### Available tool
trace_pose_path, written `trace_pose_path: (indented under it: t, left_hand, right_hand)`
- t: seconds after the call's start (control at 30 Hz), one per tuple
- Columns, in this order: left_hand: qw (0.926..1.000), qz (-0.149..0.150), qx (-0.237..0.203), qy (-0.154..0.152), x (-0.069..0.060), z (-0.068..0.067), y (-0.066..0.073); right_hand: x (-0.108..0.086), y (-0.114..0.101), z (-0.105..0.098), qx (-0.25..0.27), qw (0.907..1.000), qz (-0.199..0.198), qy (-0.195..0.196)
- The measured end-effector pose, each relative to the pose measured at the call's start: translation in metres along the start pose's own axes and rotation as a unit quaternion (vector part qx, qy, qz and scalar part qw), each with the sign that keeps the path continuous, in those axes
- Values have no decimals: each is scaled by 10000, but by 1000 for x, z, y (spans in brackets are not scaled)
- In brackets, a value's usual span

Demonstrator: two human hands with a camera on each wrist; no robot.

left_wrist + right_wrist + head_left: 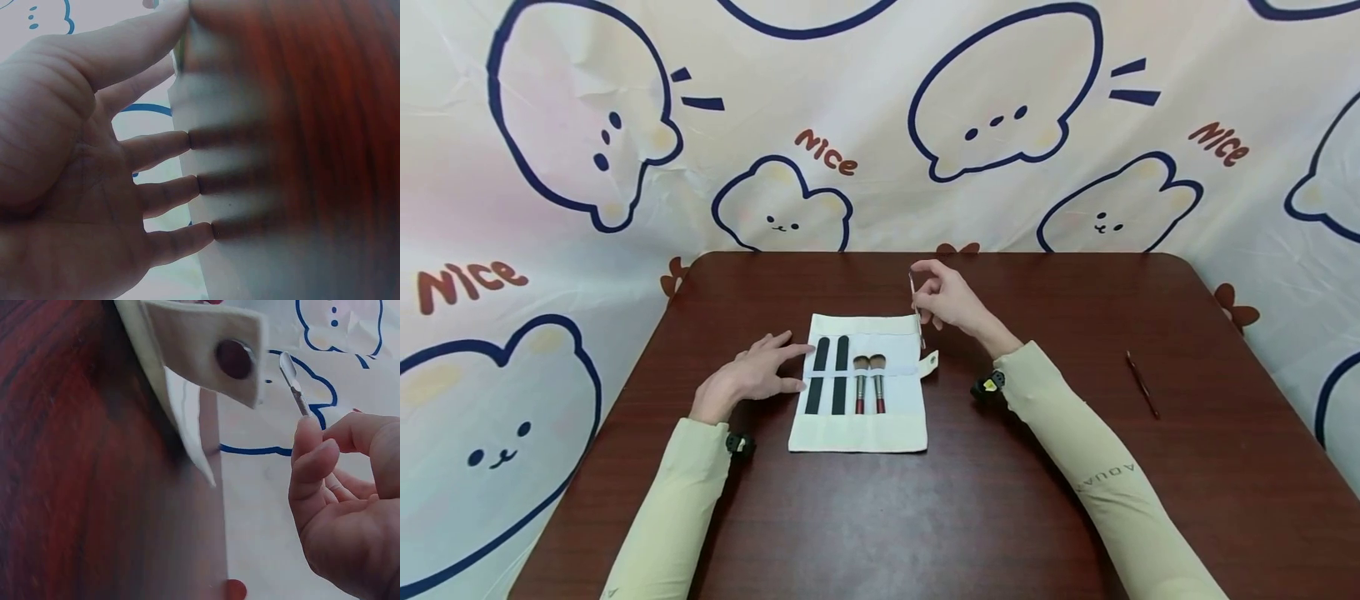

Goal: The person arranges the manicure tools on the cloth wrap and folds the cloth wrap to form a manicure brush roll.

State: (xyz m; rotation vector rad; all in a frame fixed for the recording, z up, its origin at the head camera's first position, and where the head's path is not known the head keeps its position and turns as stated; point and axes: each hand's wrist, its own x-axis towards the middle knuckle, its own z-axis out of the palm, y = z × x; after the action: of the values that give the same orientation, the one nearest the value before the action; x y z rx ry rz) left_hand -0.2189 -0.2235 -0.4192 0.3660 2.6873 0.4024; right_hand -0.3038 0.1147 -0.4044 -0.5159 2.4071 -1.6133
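A cream fabric roll pouch (857, 433) lies unfolded on the table. Under its white elastic band sit two black nail files (822, 354) and two brown-bristled makeup brushes (861, 392) with red handle ends. My left hand (747, 372) rests at the pouch's left edge, fingers spread, index finger and thumb touching the cloth. Above the pouch's upper right corner, my right hand (951, 300) pinches a thin metal cuticle pusher (289, 370) between thumb and fingers. Its spoon-shaped tip and knurled shaft show in the right wrist view, close to the pouch's snap flap (206, 347).
A slim dark-red stick-like tool (1142, 385) lies on the brown wooden table (850, 525), to the right of my right forearm. Behind the table's far edge hangs a pale curtain (880, 125) printed with cartoon bears.
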Motion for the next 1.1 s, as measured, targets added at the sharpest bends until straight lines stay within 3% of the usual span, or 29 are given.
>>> trace_pose_path:
  t: [0.53,0.77,1.1]
  left_hand:
    - [9999,-84,7,-73,1,0,1]
    - [10000,-46,15,-41,2,1,2]
    - [10000,-54,-7,-33,1,2,0]
  right_hand:
    - [13,23,32,-92,9990,266,-358]
    - [15,26,40,-196,9984,400,-337]
    - [13,19,39,-849,9924,524,-723]
